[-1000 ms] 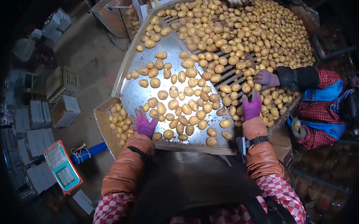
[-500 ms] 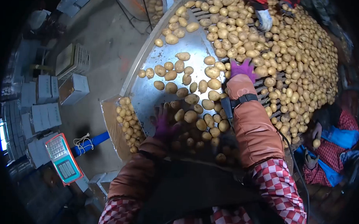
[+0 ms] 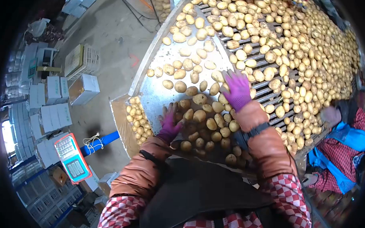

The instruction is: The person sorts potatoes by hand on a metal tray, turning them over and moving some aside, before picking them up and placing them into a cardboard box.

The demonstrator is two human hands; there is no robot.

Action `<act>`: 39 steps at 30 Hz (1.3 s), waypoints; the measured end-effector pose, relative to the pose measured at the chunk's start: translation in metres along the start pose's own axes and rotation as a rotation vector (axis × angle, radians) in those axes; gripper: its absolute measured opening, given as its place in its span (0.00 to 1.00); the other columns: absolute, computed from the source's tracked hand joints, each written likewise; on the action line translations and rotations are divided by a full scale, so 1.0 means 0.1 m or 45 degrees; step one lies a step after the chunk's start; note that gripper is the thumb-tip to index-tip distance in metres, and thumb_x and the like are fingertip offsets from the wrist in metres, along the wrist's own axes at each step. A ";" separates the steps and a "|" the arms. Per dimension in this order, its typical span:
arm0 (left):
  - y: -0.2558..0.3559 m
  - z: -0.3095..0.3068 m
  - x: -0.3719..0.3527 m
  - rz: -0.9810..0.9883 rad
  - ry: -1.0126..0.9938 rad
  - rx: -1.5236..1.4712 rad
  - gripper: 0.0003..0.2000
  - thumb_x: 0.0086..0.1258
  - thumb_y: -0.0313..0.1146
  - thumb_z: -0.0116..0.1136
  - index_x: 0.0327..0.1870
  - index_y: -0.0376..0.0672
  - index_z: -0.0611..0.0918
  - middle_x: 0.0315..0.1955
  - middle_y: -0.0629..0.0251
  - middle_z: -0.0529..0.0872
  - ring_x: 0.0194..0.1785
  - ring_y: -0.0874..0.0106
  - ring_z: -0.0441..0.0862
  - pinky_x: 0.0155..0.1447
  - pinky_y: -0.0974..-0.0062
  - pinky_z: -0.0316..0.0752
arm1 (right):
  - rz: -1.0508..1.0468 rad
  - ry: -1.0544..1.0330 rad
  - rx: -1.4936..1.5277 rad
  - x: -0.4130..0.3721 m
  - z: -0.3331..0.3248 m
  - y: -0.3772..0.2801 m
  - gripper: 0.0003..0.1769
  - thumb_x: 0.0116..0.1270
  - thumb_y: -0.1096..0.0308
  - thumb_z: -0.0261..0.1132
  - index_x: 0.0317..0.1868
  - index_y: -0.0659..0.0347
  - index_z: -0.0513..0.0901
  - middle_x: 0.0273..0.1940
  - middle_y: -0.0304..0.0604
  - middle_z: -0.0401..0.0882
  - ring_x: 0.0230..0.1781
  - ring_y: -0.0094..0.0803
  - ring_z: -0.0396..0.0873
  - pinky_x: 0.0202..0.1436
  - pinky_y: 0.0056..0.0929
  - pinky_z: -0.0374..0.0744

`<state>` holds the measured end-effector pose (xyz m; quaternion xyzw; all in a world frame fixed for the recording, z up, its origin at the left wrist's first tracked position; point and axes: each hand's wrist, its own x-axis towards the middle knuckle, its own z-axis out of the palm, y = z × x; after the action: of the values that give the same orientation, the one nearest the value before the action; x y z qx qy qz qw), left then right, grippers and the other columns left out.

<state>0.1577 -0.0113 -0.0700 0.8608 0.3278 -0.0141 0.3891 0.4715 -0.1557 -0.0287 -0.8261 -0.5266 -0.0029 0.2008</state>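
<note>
My left hand (image 3: 170,123), in a purple glove, rests with spread fingers on the metal sheet (image 3: 153,91), left of a cluster of potatoes (image 3: 199,115). Nothing is held in it. My right hand (image 3: 237,91), gloved the same way, lies open with fingers outstretched where the sheet meets the slatted rack (image 3: 267,89). Its fingertips are close to a potato (image 3: 217,76), though contact is hard to make out. Potatoes nearest my body are in shadow and partly hidden by my right forearm.
A carton (image 3: 120,116) with potatoes (image 3: 138,120) stands at the sheet's left edge. Beyond it is a scale display (image 3: 72,158) on a blue post (image 3: 103,142). A large potato heap (image 3: 313,58) covers the rack's far side. A co-worker in a checked sleeve (image 3: 338,155) is at the right.
My right hand has come back from the rack to the sheet's edge, and more bare slats show. My left hand stays about where it was. A co-worker's gloved hand at the top has pulled away.
</note>
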 end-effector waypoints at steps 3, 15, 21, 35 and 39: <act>-0.03 -0.28 0.16 0.142 -0.015 0.066 0.32 0.66 0.44 0.59 0.72 0.49 0.68 0.69 0.47 0.68 0.75 0.49 0.58 0.74 0.49 0.53 | 0.108 0.058 -0.177 -0.68 -0.43 0.14 0.29 0.64 0.59 0.65 0.66 0.54 0.75 0.67 0.55 0.70 0.66 0.53 0.68 0.69 0.54 0.62; 0.81 -1.00 2.63 -0.147 -0.342 0.775 0.24 0.61 0.44 0.63 0.59 0.47 0.81 0.51 0.52 0.85 0.53 0.55 0.84 0.59 0.63 0.77 | 0.652 0.348 0.846 -1.26 -0.83 -0.73 0.21 0.72 0.69 0.61 0.63 0.67 0.74 0.56 0.55 0.78 0.59 0.46 0.77 0.60 0.38 0.76; 1.13 -1.24 1.82 -0.052 -0.146 -0.085 0.24 0.60 0.49 0.66 0.56 0.47 0.82 0.47 0.56 0.87 0.49 0.61 0.86 0.55 0.66 0.79 | 1.087 -0.002 2.434 -0.86 -0.85 -1.08 0.26 0.77 0.59 0.55 0.72 0.54 0.67 0.65 0.48 0.73 0.63 0.38 0.74 0.63 0.32 0.75; 1.31 -0.06 2.62 0.031 0.238 0.849 0.27 0.56 0.42 0.69 0.54 0.42 0.74 0.47 0.45 0.83 0.48 0.49 0.84 0.49 0.55 0.79 | 1.403 0.011 3.034 -1.04 -0.42 -0.83 0.19 0.73 0.54 0.61 0.53 0.60 0.79 0.42 0.38 0.80 0.41 0.29 0.78 0.35 0.27 0.76; 1.45 -0.28 2.68 0.154 -0.160 0.955 0.27 0.55 0.42 0.69 0.54 0.41 0.74 0.47 0.45 0.83 0.47 0.49 0.84 0.49 0.55 0.80 | 1.352 -0.131 2.730 -1.25 -0.52 -0.81 0.22 0.73 0.51 0.60 0.55 0.60 0.78 0.39 0.38 0.78 0.38 0.28 0.77 0.36 0.29 0.74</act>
<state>0.4450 0.0859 -0.0291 0.9586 0.2239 -0.1627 0.0666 0.3559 -0.2517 0.0188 -0.3515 0.1385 0.5539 0.7420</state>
